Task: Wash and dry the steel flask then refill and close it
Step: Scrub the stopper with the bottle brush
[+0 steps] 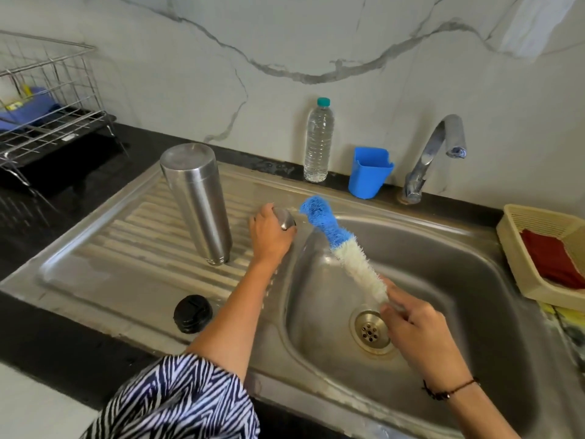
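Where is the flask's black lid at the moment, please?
The black lid lies on the near edge of the draining board, left of the sink bowl and in front of the upturned steel flask.

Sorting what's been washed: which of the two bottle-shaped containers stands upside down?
The steel flask on the ribbed drainboard, mouth down. The clear plastic water bottle by the wall stands upright, capped.

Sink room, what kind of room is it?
Most likely a home kitchen: a steel sink with a tap, a wire dish rack on the counter, and a bottle brush.
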